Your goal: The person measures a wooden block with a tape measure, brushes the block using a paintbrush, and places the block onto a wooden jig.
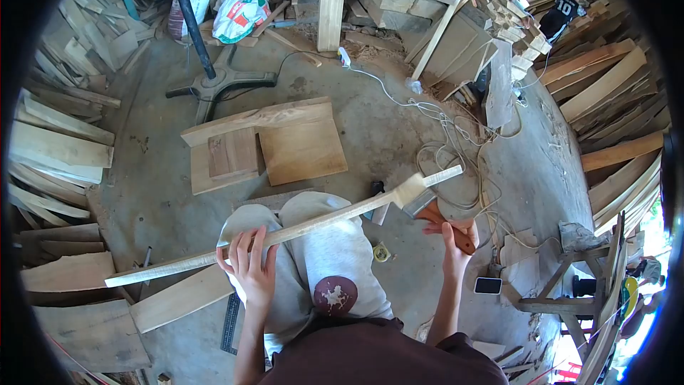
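Observation:
A long, narrow wooden strip lies slantwise across my thighs, its right end raised higher in the view. My left hand is closed over the strip near my left knee, fingers over its top side. In my right hand is a wide paintbrush with a reddish-brown wooden handle. The brush's pale bristles touch the strip near its right end. Part of the handle is hidden by my fingers.
Flat boards lie on the floor ahead. Beyond them stands a metal pole on a cross-shaped base. Tangled cables run along the right. A tape measure and a phone lie on the floor. Stacked planks line the left.

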{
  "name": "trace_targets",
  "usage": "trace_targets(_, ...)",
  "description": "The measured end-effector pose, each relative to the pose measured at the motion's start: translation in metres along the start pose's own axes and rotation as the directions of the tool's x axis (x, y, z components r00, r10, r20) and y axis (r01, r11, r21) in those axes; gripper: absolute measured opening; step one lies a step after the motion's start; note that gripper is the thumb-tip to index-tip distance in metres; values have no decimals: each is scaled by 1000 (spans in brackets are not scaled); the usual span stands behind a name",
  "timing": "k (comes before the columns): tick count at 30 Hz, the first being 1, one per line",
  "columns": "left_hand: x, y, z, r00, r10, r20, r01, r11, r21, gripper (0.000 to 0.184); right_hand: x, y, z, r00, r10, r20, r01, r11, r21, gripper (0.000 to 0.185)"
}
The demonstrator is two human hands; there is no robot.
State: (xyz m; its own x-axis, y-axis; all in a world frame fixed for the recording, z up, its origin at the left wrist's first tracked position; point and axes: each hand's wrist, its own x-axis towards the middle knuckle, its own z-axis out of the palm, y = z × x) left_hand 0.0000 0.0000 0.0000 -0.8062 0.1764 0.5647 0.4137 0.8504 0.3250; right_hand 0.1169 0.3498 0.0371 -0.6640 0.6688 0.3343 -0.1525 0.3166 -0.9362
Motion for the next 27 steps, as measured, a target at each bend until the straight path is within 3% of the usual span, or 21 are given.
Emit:
trace_targets(2, -1, -1, 0, 1000, -5, 4, 5, 1000, -5, 45, -1, 11, -9, 999, -20, -48, 18, 999, -49, 20)
trace_targets(5, 2, -8, -5, 999, 24, 24, -24, 1000, 12, 43, 12, 11, 8, 927, -44, -373, 30, 999, -45, 20)
trace_targets(9, 2, -7, -5, 1000, 22, 15, -23, 999, 32, 43, 6, 8, -4, 995, 28, -99, -27, 999, 18, 21)
trace_targets(10, 2, -5, -6, 1000, 17, 23, -18, 999, 29, 43, 11, 15, -9, 986, -32, -166, 23, 998, -57, 21)
trace_targets(13, 0, -4, -4, 1000, 18, 23, -19, 1000, 18, 43, 19, 17, -5, 929, -61, -365, 47, 998, -46, 16)
trace_targets(17, 1, -4, -4, 1000, 17, 22, -18, 1000, 15, 43, 8, 6, -5, 1000, -10, 14, 9, 999, 38, 14)
trace_targets(18, 0, -4, -3, 1000, 15, 16, -15, 1000, 12, 44, 9, 6, -5, 1000, 7, 6, -7, 995, 99, 14)
trace_targets(21, -1, -1, -2, 1000, 6, 17, -6, 1000, -7, 47, 17, 7, -4, 974, -47, -222, 45, 999, -16, 14)
trace_targets(25, 8, 3, -10, 998, -60, 28, 63, 991, -120, 51, 11, 3, 2, 973, -52, -223, 44, 998, -40, 16)
trace_targets(26, 10, 4, -12, 995, -92, 29, 95, 982, -166, 52, 6, 15, -1, 982, -9, -186, 27, 995, 93, 16)
trace_targets(27, 13, 3, -13, 997, -70, 42, 76, 983, -170, 53, 1, 18, 7, 983, -41, -177, 57, 995, 86, 18)
